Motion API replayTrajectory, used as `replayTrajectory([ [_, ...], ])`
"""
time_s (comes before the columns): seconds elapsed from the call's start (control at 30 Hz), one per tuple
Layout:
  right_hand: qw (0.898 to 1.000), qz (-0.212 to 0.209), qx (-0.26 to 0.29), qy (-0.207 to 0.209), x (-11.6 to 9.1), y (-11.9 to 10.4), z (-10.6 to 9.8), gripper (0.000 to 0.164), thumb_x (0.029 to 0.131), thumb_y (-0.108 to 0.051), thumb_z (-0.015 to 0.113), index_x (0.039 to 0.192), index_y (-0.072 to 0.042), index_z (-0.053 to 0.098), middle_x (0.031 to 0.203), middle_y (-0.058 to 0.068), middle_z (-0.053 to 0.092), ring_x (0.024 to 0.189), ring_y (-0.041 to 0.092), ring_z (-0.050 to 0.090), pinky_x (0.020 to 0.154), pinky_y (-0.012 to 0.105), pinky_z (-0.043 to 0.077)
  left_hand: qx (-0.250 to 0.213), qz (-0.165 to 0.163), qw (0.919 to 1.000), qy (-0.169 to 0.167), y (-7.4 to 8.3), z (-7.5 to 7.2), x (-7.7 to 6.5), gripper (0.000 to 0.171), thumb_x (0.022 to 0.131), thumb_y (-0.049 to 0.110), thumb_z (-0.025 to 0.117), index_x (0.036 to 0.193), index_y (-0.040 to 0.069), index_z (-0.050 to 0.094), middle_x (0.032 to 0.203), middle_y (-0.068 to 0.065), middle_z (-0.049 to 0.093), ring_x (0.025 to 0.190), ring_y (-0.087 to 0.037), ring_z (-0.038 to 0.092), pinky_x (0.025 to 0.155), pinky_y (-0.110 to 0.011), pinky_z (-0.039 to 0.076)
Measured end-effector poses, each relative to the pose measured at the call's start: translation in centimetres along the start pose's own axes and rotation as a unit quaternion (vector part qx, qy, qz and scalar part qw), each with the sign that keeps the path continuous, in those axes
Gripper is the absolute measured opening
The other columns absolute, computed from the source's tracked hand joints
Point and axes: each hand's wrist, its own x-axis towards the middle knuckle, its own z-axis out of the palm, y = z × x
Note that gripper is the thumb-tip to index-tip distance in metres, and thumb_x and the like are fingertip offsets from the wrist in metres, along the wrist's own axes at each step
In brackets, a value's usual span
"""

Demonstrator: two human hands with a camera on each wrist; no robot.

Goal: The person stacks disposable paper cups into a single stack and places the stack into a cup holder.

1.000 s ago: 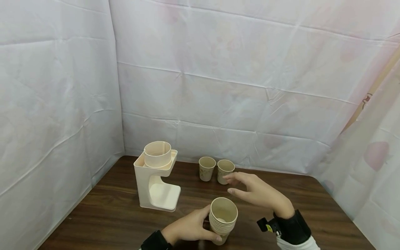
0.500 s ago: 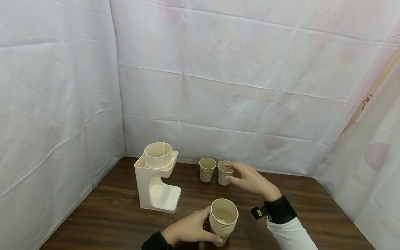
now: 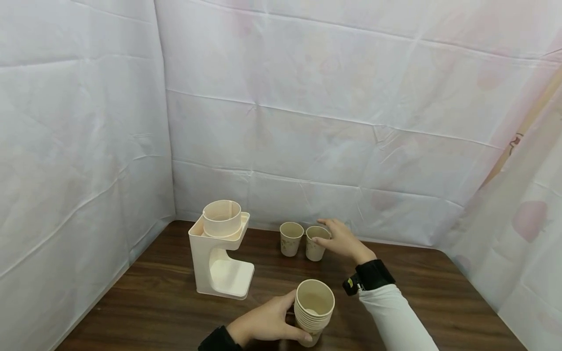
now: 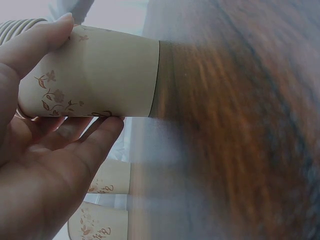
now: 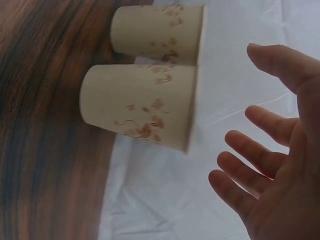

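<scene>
My left hand (image 3: 273,319) grips a stack of nested beige paper cups (image 3: 312,314) near the front of the table. In the left wrist view, thumb and fingers wrap the lowest cup (image 4: 105,75), printed with brown flowers, its base on the wood. My right hand (image 3: 344,240) hovers by the rim of the right one of two single paper cups at the back. In the right wrist view that nearer cup (image 5: 142,105) stands apart from the fingers, which are spread and hold nothing. The other single cup (image 3: 291,240) stands just to its left.
A cream C-shaped stand (image 3: 204,263) with a round holder (image 3: 221,218) on top is at the left of the dark wooden table (image 3: 145,302). White patterned cloth (image 3: 307,122) hangs behind the table and along its sides.
My right hand has moved away from me and slightly left, to the rim of the right single cup. My left hand keeps its grip on the stack, and the cups have not moved.
</scene>
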Motion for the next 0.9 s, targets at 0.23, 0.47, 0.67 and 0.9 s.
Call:
replayTrajectory([
  [0.23, 0.999, 0.032, 0.003, 0.001, 1.2, 0.9, 1.4, 0.071, 0.085, -0.045, 0.064, 0.137, -0.003, 0.041, 0.136, 0.022, 0.044, 0.125, 0.039, 0.034, 0.099, 0.06, 0.035, -0.001, 0.004, 1.0, 0.001, 0.0, 0.0, 0.0, 0.07, 0.079, 0.03, 0.075, 0.136, 0.021, 0.035, 0.123, -0.004, 0.057, 0.108, -0.008, 0.052, 0.089, -0.025, 0.049],
  [0.47, 0.996, 0.084, 0.006, -0.015, 1.8, 1.1, 2.3, 0.079, 0.083, -0.051, 0.064, 0.14, -0.005, 0.036, 0.139, 0.025, 0.037, 0.127, 0.042, 0.03, 0.099, 0.063, 0.034, -0.021, -0.003, 0.9997, -0.011, -0.3, -0.1, 0.0, 0.071, 0.08, 0.028, 0.074, 0.138, 0.022, 0.033, 0.126, -0.002, 0.055, 0.109, -0.008, 0.051, 0.089, -0.025, 0.049],
  [0.67, 0.995, 0.093, 0.012, -0.023, 2.1, 1.5, 2.8, 0.084, 0.081, -0.055, 0.063, 0.141, -0.005, 0.035, 0.14, 0.025, 0.036, 0.128, 0.042, 0.028, 0.099, 0.064, 0.033, -0.017, -0.001, 0.9998, -0.009, -0.5, 0.0, 0.0, 0.072, 0.08, 0.029, 0.074, 0.138, 0.022, 0.032, 0.126, -0.003, 0.055, 0.109, -0.008, 0.051, 0.089, -0.025, 0.049],
  [0.9, 0.993, 0.106, 0.038, -0.019, 2.1, 1.9, 3.4, 0.083, 0.08, -0.052, 0.066, 0.141, -0.004, 0.036, 0.142, 0.025, 0.035, 0.128, 0.042, 0.028, 0.1, 0.064, 0.031, -0.012, -0.004, 0.9999, -0.008, -0.4, -0.1, 0.0, 0.073, 0.08, 0.03, 0.074, 0.139, 0.024, 0.031, 0.126, -0.003, 0.055, 0.109, -0.008, 0.051, 0.089, -0.025, 0.049],
])
